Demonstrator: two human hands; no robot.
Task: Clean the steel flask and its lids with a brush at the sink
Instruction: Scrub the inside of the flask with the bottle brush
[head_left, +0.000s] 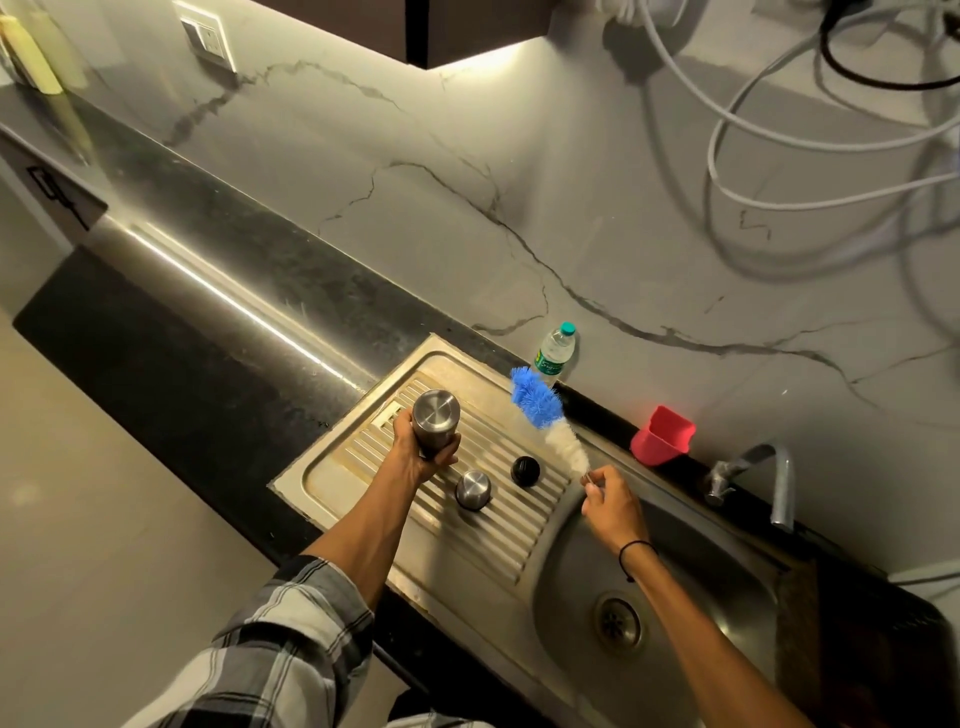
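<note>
The left hand (415, 449) is seen over the ribbed drainboard (363, 452), its fingers and thumb curled round the lower body of the flask (435, 420). The flask is held upright above the ribs, its closed steel end turned toward the camera. A checked sleeve (280, 639) is rolled up on this arm. The dark bench (208, 364) is seen running behind and to the left of the drainboard, against a marble-patterned wall (467, 182).

Just right of the flask, a steel lid (473, 490) is set on the ribs, and a black lid (525, 470) is set a little further right, apart from it. Behind them, a plastic bottle (555, 354) is stood against the wall.

The brush (548, 415) is held aslant above the drainboard, blue bristles at its far end and white ones nearer the handle. Its handle is pinched by the right hand (613, 506) at the edge of the sink (675, 597), and a black band is worn on that wrist. Further right, a red cup (662, 435) and a tap (753, 480) are found at the back of the sink.
</note>
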